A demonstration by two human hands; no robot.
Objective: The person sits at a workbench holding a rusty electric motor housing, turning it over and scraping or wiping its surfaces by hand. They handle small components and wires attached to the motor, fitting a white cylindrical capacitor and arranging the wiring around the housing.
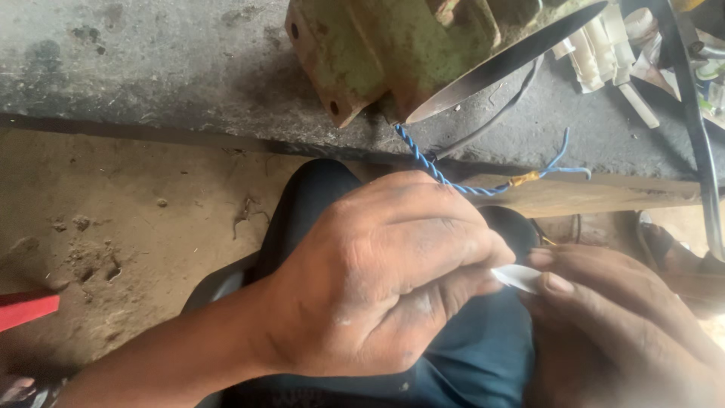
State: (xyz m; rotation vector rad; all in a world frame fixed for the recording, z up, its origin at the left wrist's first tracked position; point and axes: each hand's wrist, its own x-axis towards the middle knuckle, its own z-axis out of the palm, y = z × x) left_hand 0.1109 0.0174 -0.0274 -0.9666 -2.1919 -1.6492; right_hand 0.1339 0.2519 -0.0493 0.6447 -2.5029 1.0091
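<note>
My left hand (385, 272) is closed, its fingertips pinching a small white piece (517, 276), perhaps tape or sleeve. My right hand (604, 325) meets it from the right and also pinches that white piece between thumb and fingers. Both hands sit over my lap in dark blue trousers (476, 355). Just above my left hand runs a twisted blue wire pair (434, 170) coming out from under a worn green metal housing (385, 53); the wires end in a bare copper splice (525, 179) with loose blue tails.
A grey concrete ledge (166, 68) carries the green housing, a shiny metal blade-like edge (506, 64) and white plastic parts (604, 45). A wooden strip (604, 196) runs below. A dirt floor (113, 227) lies left, with a red tool handle (26, 308). A black cable (698, 136) runs down the right.
</note>
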